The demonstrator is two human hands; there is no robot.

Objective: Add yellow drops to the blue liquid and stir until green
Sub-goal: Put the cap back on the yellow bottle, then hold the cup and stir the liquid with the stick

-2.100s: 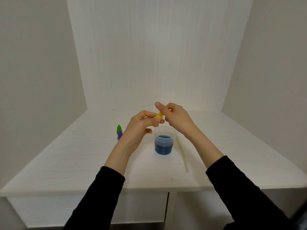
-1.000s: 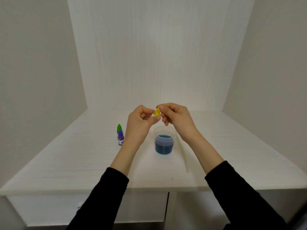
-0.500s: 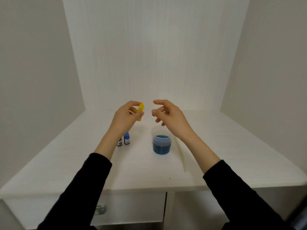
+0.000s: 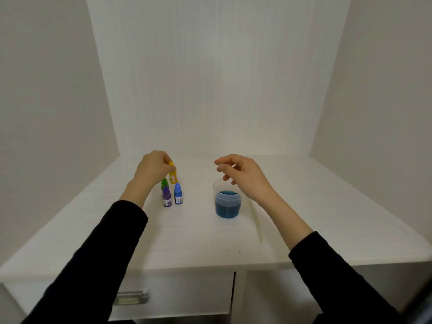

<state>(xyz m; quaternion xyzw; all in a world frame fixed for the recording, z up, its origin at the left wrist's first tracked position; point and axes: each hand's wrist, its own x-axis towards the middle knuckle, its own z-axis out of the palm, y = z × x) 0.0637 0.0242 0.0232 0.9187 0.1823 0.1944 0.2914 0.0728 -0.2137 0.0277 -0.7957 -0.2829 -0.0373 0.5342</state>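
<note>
A clear plastic cup (image 4: 228, 205) holds blue liquid and stands on the white desk (image 4: 187, 239), right of centre. My left hand (image 4: 153, 169) pinches the small yellow dropper bottle (image 4: 173, 175) by its top, upright, just behind the other bottles at the left. My right hand (image 4: 243, 175) hovers above and behind the cup with loosely curled fingers and holds nothing. A pale translucent stirring stick (image 4: 256, 220) lies on the desk to the right of the cup.
A green bottle (image 4: 164, 183), a purple bottle (image 4: 166, 196) and a blue bottle (image 4: 178, 194) stand together left of the cup. White walls close the desk on three sides. A drawer with a metal handle (image 4: 131, 298) sits below the front edge.
My hands came apart above the cup. The left hand carried the yellow bottle left and down to the group of bottles. The right hand stayed over the cup, holding nothing.
</note>
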